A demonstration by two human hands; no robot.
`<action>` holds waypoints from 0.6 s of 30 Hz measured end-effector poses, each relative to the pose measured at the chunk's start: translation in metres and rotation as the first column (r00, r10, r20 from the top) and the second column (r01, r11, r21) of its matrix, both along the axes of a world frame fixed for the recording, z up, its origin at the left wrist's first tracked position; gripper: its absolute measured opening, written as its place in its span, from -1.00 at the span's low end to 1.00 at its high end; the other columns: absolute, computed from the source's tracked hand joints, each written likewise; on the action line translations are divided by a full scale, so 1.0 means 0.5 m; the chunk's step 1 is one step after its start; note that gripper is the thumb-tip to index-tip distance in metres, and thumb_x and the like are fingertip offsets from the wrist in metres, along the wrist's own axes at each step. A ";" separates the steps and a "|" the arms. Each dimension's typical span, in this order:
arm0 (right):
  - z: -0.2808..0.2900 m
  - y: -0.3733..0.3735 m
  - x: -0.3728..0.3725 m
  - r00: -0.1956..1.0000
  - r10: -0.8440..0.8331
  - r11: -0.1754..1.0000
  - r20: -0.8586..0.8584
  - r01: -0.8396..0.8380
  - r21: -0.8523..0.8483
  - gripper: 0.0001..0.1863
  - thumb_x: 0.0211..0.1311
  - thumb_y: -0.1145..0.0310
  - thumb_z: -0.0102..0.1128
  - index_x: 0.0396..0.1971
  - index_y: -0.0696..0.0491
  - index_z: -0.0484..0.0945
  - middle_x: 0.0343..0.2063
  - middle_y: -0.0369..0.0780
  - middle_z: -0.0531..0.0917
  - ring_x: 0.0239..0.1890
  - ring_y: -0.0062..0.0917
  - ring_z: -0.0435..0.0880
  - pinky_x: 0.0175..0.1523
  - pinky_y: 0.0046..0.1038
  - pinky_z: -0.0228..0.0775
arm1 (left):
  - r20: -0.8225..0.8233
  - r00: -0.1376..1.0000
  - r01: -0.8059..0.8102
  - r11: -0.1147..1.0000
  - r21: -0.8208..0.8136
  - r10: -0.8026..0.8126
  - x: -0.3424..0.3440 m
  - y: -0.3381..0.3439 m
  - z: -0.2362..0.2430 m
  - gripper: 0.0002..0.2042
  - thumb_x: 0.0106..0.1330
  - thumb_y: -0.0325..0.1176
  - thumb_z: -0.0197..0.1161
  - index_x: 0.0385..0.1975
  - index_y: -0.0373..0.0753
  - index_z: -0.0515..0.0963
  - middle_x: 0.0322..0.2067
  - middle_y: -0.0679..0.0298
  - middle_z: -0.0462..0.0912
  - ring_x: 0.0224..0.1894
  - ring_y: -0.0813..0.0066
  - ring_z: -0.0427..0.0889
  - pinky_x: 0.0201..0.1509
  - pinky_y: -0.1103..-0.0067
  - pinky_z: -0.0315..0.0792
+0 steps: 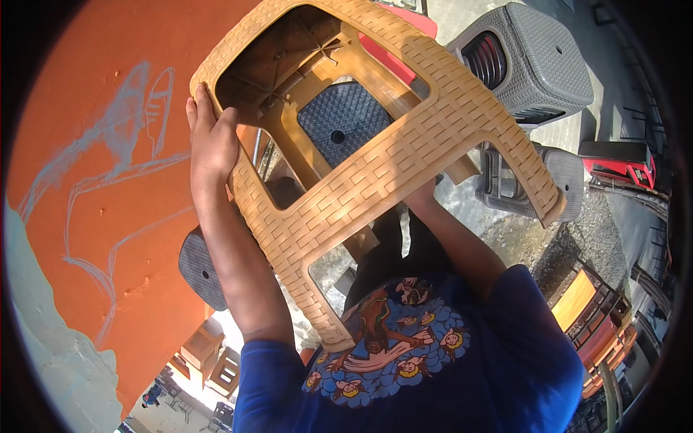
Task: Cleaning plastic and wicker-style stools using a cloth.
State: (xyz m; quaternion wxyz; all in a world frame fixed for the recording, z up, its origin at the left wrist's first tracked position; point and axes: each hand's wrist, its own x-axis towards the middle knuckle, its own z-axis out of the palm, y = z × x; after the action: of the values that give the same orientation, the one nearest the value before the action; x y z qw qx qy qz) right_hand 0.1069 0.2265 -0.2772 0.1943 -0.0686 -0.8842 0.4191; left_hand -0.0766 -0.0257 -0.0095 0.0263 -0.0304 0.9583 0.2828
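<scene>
Holding the tan woven-pattern stool (375, 155) aloft, tilted, the left hand (211, 141) is clenched round its left leg (right hand's grip cannot be told, hidden behind); both grips are best kept firm, clear of grey stools (534, 61) at far right.

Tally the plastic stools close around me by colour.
Tan woven-pattern plastic stool, held up: 1
Grey plastic stools: 4
Red plastic stool, partly hidden: 1
Total: 6
</scene>
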 end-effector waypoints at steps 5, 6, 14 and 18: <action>0.075 -0.192 -0.004 0.871 0.367 0.834 0.326 -0.463 0.299 -0.48 0.11 0.05 0.27 -0.04 0.13 0.62 -0.02 -0.03 0.63 0.05 -0.31 0.62 0.13 -0.25 0.50 | -0.005 0.999 -0.054 0.997 -0.047 0.054 0.002 0.025 0.015 -0.26 0.27 -0.22 -0.04 0.49 -0.23 -0.01 0.52 0.02 -0.16 0.58 0.28 -0.30 0.52 0.44 -0.11; 0.068 -0.199 -0.029 0.904 0.321 0.893 0.282 -0.388 0.229 -0.44 0.17 0.04 0.22 0.05 0.14 0.58 0.04 0.00 0.60 0.09 -0.33 0.61 0.17 -0.25 0.47 | 0.011 0.999 -0.036 0.998 -0.044 0.037 0.003 0.024 0.019 -0.26 0.27 -0.23 -0.04 0.49 -0.22 -0.01 0.53 0.02 -0.18 0.58 0.28 -0.28 0.50 0.44 -0.04; 0.087 -0.194 -0.355 0.913 0.366 0.883 -0.177 -0.281 0.377 -0.43 -0.14 0.24 0.44 -0.04 0.09 0.57 -0.27 -0.25 0.61 -0.11 -0.37 0.57 -0.09 -0.31 0.50 | -0.017 0.997 0.075 0.993 -0.094 -0.077 0.018 0.019 0.013 -0.28 0.30 -0.24 -0.02 0.47 -0.32 -0.02 0.48 -0.20 -0.14 0.55 0.04 -0.22 0.52 0.37 -0.07; 0.073 -0.246 -0.419 0.823 0.568 0.694 0.015 -0.489 0.529 -0.59 0.08 0.30 0.21 -0.03 0.07 0.58 -0.26 -0.22 0.64 -0.14 -0.35 0.62 -0.10 -0.32 0.51 | -0.015 0.998 0.061 0.994 -0.094 -0.063 0.019 0.020 0.009 -0.27 0.28 -0.26 -0.01 0.47 -0.33 -0.01 0.47 -0.19 -0.11 0.56 0.07 -0.23 0.54 0.37 -0.09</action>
State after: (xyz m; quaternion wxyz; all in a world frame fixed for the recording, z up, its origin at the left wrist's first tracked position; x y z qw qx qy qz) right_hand -0.1027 0.1032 -0.2405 0.1418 0.2747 -0.9273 0.2112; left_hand -0.0672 -0.0158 -0.0051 0.0248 0.0009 0.9712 0.2369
